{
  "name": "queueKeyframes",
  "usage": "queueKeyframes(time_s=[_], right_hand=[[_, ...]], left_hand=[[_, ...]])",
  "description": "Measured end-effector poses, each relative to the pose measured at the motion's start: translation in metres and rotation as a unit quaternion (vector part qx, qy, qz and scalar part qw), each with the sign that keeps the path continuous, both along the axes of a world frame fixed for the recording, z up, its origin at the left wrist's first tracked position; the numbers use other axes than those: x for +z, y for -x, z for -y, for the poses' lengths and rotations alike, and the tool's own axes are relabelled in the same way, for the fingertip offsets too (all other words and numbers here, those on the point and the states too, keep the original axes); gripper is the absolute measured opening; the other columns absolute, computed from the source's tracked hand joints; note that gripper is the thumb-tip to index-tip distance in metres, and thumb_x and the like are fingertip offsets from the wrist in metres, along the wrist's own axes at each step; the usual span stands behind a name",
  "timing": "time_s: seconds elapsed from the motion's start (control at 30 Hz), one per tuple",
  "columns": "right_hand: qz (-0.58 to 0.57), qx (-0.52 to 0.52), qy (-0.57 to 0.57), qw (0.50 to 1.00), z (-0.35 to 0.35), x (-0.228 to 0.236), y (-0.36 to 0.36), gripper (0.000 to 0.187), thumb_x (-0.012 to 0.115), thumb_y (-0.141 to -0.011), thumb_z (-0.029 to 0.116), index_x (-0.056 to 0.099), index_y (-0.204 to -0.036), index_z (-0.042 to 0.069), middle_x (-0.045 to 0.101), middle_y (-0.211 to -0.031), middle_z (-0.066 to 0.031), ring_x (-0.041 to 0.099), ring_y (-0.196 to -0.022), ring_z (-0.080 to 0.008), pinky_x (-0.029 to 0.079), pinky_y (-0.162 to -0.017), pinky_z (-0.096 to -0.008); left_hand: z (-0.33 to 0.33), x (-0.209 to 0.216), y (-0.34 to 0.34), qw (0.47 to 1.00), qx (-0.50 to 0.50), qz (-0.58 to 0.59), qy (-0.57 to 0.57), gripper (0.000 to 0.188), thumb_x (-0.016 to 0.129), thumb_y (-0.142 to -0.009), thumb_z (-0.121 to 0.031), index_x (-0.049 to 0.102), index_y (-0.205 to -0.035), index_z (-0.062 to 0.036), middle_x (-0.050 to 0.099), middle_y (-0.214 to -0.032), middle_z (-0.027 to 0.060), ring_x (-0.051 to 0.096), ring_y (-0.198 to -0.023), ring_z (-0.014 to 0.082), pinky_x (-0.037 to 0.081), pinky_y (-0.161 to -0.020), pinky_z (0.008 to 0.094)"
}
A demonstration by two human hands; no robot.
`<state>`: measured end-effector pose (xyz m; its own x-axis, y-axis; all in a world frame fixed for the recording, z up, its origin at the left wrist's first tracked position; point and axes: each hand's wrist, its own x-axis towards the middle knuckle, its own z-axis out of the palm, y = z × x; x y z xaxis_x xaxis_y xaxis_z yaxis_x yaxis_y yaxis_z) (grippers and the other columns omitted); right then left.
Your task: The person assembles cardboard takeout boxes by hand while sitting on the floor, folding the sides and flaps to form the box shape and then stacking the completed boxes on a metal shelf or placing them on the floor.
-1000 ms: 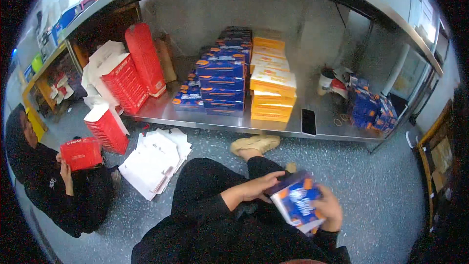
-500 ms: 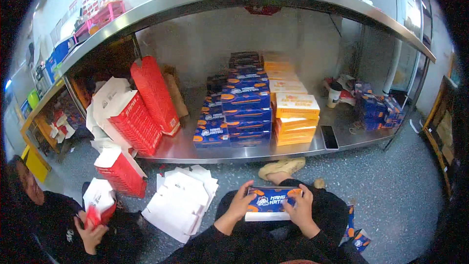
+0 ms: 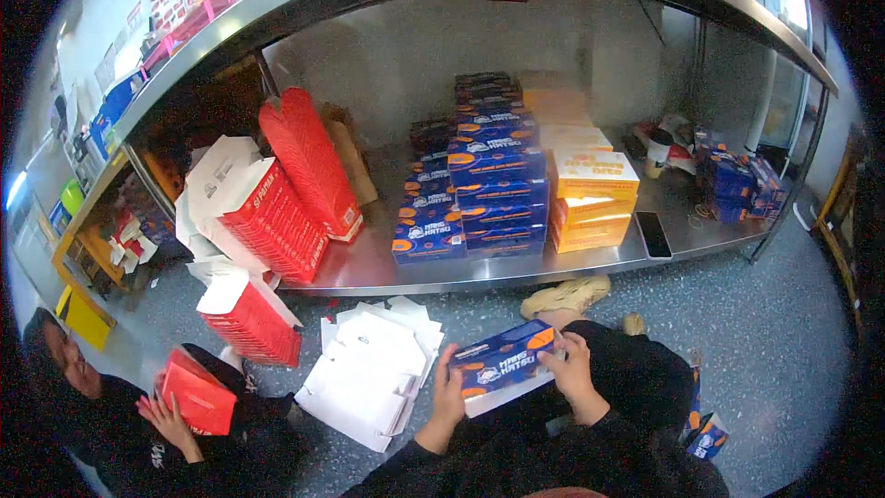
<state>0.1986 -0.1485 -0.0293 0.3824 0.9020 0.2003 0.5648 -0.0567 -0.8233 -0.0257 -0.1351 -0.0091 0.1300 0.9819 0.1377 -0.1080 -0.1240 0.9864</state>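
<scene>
Between my two hands is a blue box (image 3: 505,365) with orange spots and white lettering, tilted so its right end sits higher. A white panel shows along its near lower edge. My left hand (image 3: 448,395) grips the left end, fingers up along the side. At the right end, my right hand (image 3: 577,374) is closed on the box with the thumb on its front. The box is above my lap, apart from the shelf. Left of my left hand, flat white cardboard sheets (image 3: 369,373) lie stacked on the floor.
On the low metal shelf (image 3: 369,269) stand stacked blue boxes (image 3: 498,171), yellow boxes (image 3: 590,207), nested red cartons (image 3: 277,226), a phone (image 3: 654,236) and a cup (image 3: 657,155). At left, a co-worker holds a red carton (image 3: 197,392). Blue cardboard (image 3: 708,438) lies on the floor at right.
The blue box has tipped, its right end rising, and now shows its top face. The view has shifted left. The co-worker's carton has turned its red side up.
</scene>
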Motion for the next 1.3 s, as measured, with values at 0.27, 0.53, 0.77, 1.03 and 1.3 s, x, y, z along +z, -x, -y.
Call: queueKeyframes(time_s=[0.27,0.53,0.77,1.03,1.3], right_hand=[[-0.448,0.073,0.045,0.89,0.027,0.035,-0.017,0.026,0.057,-0.076,0.007,0.056,-0.099,-0.004,0.056,-0.1,-0.0119,0.057,-0.085,-0.0214,0.046,-0.077,-0.0323],[-0.595,0.028,0.171,0.785,0.03,0.002,-0.073,0.029,0.049,-0.078,0.015,0.054,-0.096,-0.007,0.06,-0.084,-0.0145,0.059,-0.073,-0.0249,0.049,-0.069,-0.0366],[-0.675,0.067,0.14,0.721,0.049,0.006,-0.087,0.03,0.05,-0.077,0.018,0.053,-0.095,-0.006,0.06,-0.085,-0.0162,0.059,-0.071,-0.0289,0.05,-0.066,-0.0424],[-0.213,0.137,-0.095,0.963,0.057,-0.016,-0.077,0.046,0.032,-0.089,0.04,0.056,-0.079,0.003,0.056,-0.098,-0.0159,0.048,-0.092,-0.022,0.035,-0.084,-0.0352],[-0.226,0.069,-0.108,0.966,0.069,0.031,-0.028,0.028,0.075,-0.06,0.015,0.051,-0.069,0.005,0.056,-0.075,-0.0079,0.054,-0.075,-0.0195,0.039,-0.08,-0.0343]], left_hand=[[-0.019,-0.041,-0.017,0.997,-0.071,-0.021,-0.028,0.051,0.032,-0.091,-0.035,0.03,-0.128,0.0002,0.033,-0.129,0.0186,0.039,-0.115,0.0286,0.032,-0.095,0.0366],[0.006,-0.02,-0.028,0.859,-0.076,-0.243,-0.445,0.08,0.068,-0.057,-0.058,0.045,-0.12,-0.015,0.032,-0.133,0.0126,0.028,-0.12,0.0411,0.019,-0.098,0.0544],[-0.013,0.008,-0.031,0.812,-0.237,-0.341,-0.41,0.056,0.073,-0.057,-0.031,0.054,-0.106,-0.0123,0.046,-0.121,0.01,0.04,-0.114,0.0331,0.031,-0.095,0.0466],[0.008,0.008,-0.072,0.994,-0.055,-0.066,-0.06,0.031,0.058,-0.08,-0.009,0.043,-0.106,-0.0017,0.053,-0.101,0.0086,0.051,-0.096,0.018,0.043,-0.082,0.0314],[-0.013,-0.04,-0.069,0.986,-0.041,-0.118,-0.109,0.097,0.079,-0.059,-0.015,0.006,-0.121,0.0018,0.041,-0.113,0.0164,0.046,-0.104,0.0222,0.038,-0.09,0.0353]])
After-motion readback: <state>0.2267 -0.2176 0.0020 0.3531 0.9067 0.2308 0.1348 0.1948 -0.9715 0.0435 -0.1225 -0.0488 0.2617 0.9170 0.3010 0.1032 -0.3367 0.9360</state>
